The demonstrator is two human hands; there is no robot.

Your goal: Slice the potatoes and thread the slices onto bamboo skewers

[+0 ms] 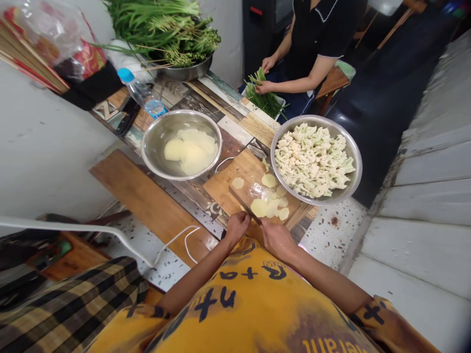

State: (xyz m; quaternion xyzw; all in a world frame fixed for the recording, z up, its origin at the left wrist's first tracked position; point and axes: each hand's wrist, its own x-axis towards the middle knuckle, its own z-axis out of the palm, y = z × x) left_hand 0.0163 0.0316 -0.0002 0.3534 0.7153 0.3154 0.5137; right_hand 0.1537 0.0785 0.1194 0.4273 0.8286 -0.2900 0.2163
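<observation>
I see the right hand (277, 239) wrapped around the handle of the knife (244, 204), whose blade slants over the board (224, 182). The left hand (238, 227) is curled just beside the knife; from here I cannot tell whether it grips anything. Slices (259, 207) lie on the board, and more sit in water in the 1st bowl (151, 140). Cauliflower (314, 159) fills the 2nd bowl (356, 158). Beyond, I see a co-worker (314, 37) holding greens (265, 101).

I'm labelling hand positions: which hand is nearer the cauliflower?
Right. The right hand, gripping the knife, is below and somewhat left of the cauliflower in the picture; the left hand is farther left.
</observation>
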